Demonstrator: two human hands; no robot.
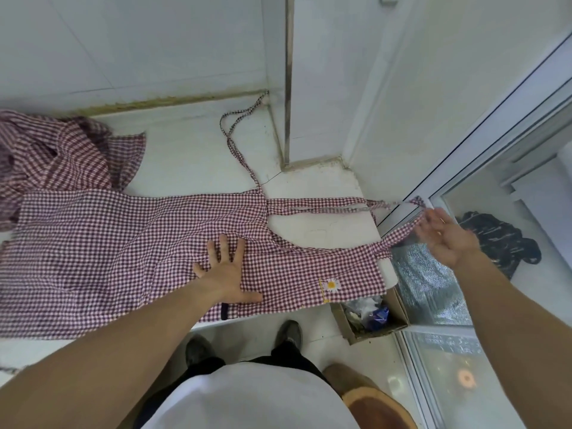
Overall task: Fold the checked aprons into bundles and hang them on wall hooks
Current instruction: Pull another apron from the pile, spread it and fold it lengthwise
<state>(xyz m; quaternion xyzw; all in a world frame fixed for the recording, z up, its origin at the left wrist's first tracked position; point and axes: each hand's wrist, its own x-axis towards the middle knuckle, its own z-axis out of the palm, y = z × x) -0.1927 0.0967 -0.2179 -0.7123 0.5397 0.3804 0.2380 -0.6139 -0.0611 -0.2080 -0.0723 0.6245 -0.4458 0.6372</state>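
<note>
You've got the checked apron (130, 243) spread flat on the worktop (192, 156), left hand (224, 274) pressing it with fingers splayed, right hand (445, 236) pinching the neck strap (399, 235) at the right, so next fold that strap inward.

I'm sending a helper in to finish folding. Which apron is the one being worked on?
On the white counter, two checked aprons lie. Take the flat apron under the left hand, not the crumpled apron at the back left. Only it shows a daisy patch.
</note>
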